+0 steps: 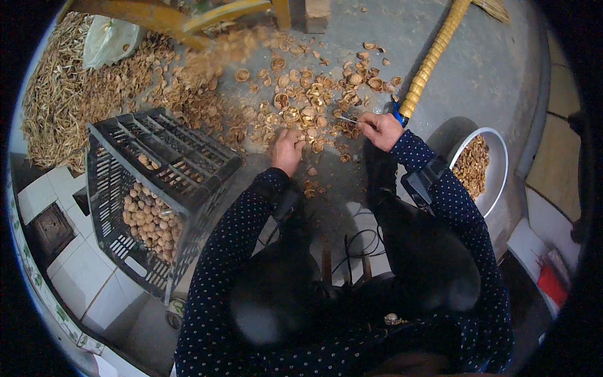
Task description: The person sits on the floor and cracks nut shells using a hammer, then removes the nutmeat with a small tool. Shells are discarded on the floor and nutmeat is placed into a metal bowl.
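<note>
My left hand [287,151] is at the near edge of a spread of cracked walnut shells [316,96] on the grey floor. Its fingertips are curled beside pale walnut pieces [310,132], and whether they grip one is hard to see. A thin metal pick [347,119] sticks out to the left from between the thumb and finger of my right hand [382,132]. Its tip is over the shells. To my right, a round metal basin [499,184] holds shelled walnut kernels [472,169].
A black plastic crate [207,167] lies tipped at my left, with whole walnuts [153,221] inside. Beyond it are heaped shells [188,94], dry stalks [52,89] and a plastic bag [110,40]. A broom's yellow handle [431,61] angles across the right, and yellow wooden legs [226,14] stand ahead.
</note>
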A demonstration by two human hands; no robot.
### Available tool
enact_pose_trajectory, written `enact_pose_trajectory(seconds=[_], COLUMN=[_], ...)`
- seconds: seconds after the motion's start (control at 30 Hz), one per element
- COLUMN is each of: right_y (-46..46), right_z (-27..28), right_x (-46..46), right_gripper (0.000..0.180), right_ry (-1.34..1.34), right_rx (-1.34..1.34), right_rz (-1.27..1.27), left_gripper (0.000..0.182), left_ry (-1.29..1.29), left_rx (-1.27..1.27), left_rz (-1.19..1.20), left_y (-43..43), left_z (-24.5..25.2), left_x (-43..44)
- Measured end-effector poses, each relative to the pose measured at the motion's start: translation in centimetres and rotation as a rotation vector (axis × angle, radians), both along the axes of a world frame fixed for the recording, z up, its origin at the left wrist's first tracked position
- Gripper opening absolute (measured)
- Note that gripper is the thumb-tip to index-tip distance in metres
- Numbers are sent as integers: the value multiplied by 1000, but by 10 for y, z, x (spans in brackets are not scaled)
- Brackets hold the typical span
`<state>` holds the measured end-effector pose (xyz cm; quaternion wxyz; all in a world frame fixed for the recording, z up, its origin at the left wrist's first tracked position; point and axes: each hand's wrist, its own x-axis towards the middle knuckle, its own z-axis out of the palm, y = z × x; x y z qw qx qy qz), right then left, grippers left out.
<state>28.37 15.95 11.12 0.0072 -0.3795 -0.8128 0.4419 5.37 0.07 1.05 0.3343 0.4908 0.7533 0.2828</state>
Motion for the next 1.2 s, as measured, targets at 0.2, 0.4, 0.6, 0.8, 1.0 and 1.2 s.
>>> enact_pose_trajectory(seconds=[0.2, 0.4, 0.6, 0.8, 1.0, 1.2], right_y=[4, 4, -52, -129, -183, -196], right_z=[7, 42, 91, 92, 46, 3], right_x=[5, 53, 165, 282, 329, 318], right_gripper=[20, 22, 22, 23, 57, 37], right_ry=[55, 70, 209, 46, -713, -634], right_rx=[-8, -30, 113, 198, 167, 204], right_rz=[-43, -334, -612, -995, -795, -844], left_gripper=[17, 20, 18, 19, 22, 24], left_ry=[-21, -310, -726, -806, -858, -707], left_rx=[106, 94, -31, -3, -40, -76], left_rz=[-8, 48, 54, -153, -309, -322], left_y=[3, 24, 50, 32, 1, -32], left_z=[17, 89, 236, 406, 492, 500], left_x=[-6, -8, -16, 7, 82, 115])
